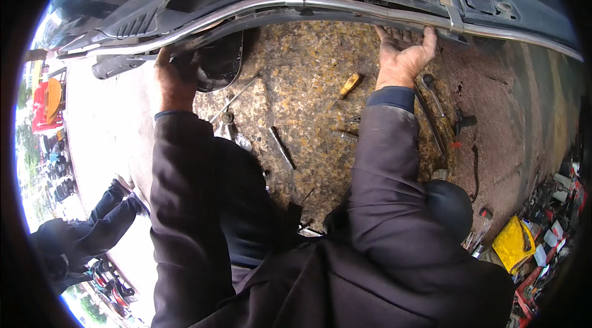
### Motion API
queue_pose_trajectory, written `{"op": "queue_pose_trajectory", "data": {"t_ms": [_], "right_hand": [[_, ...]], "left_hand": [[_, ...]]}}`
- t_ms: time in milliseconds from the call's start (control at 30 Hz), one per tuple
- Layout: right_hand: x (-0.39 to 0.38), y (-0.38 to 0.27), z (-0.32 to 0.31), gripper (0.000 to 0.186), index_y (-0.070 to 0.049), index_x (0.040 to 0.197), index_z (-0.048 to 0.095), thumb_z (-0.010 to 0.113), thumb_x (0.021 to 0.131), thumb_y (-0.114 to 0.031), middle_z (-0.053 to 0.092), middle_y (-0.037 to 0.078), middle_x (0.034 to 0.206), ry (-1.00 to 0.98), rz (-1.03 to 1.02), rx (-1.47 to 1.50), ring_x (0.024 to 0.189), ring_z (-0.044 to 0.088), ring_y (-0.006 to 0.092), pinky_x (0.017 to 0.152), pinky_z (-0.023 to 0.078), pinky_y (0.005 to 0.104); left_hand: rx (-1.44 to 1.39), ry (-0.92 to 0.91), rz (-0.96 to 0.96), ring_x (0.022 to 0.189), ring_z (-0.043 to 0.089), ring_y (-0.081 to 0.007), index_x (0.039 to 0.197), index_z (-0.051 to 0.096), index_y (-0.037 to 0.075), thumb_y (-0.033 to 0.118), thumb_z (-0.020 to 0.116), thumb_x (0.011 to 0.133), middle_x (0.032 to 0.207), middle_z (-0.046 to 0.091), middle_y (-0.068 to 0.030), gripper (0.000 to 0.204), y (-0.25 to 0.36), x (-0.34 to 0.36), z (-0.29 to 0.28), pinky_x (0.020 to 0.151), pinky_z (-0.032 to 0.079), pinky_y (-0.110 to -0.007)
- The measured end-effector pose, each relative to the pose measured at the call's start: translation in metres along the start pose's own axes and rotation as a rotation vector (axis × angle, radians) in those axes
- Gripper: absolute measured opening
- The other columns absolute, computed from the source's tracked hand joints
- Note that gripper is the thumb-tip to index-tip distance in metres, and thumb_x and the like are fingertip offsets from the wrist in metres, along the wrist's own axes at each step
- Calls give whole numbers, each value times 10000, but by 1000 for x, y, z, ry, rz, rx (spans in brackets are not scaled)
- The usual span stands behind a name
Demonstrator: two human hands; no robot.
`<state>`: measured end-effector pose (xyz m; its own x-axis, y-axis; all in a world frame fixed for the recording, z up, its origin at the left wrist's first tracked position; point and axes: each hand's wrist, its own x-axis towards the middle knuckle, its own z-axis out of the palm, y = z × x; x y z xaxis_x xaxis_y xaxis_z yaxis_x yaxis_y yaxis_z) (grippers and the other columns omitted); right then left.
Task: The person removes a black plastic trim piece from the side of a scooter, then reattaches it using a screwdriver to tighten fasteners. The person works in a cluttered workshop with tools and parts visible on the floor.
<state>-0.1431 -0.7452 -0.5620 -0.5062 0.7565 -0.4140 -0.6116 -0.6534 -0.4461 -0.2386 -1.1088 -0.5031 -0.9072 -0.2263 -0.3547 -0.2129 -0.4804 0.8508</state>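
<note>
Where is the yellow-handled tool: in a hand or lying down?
Lying down: the tool rests on the speckled surface; the left hand and right hand are by the silver bar.

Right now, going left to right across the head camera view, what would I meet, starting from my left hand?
Left hand, slim metal rod, yellow-handled tool, right hand, bright yellow item toward the lower right.

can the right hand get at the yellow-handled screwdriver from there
Probably yes: the yellow-handled screwdriver lies left of the right hand with nothing seen covering it. The hand would likely have to come away from the silver bar's lower edge first.
</note>
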Motion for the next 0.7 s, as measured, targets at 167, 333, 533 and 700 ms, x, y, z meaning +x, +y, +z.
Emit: {"op": "queue_pose_trajectory", "data": {"t_ms": [167, 333, 533, 700], "right_hand": [[-3, -8, 0, 541, -192, 1363, 481, 590, 888, -426, 375, 166, 1425, -71, -60, 90, 1375, 301, 401, 1062, 193, 771], [-8, -9, 2, 596, -220, 1351, 494, 666, 851, -497, 438, 153, 1390, -3, -23, 62, 1326, 372, 376, 1053, 274, 709], [-12, -9, 4, 605, -148, 1375, 476, 665, 878, -435, 419, 201, 1369, 22, 2, 91, 1317, 361, 428, 1075, 230, 734], [-16, -14, 1, 603, -95, 1371, 487, 719, 842, -268, 469, 185, 1353, 21, -69, -184, 1239, 442, 348, 1033, 385, 645]], "left_hand": [[-151, -227, 13, 1166, 559, -315, 1154, 552, -13, 188, 559, 922, 1210, 596, -173, 307, -7, 1, -6, 1055, 447, -464], [-209, -211, -51, 1011, 612, -323, 938, 599, 47, 237, 596, 870, 1040, 649, -149, 202, -6, 6, -12, 899, 527, -483], [-272, -66, 32, 884, 606, -274, 797, 558, 132, 302, 603, 871, 887, 617, -80, 191, -15, -2, -6, 822, 532, -454], [239, -163, 448, 952, 598, -301, 1196, 522, 76, 393, 587, 905, 1012, 607, -131, 436, -16, -6, -13, 862, 517, -461]]}}
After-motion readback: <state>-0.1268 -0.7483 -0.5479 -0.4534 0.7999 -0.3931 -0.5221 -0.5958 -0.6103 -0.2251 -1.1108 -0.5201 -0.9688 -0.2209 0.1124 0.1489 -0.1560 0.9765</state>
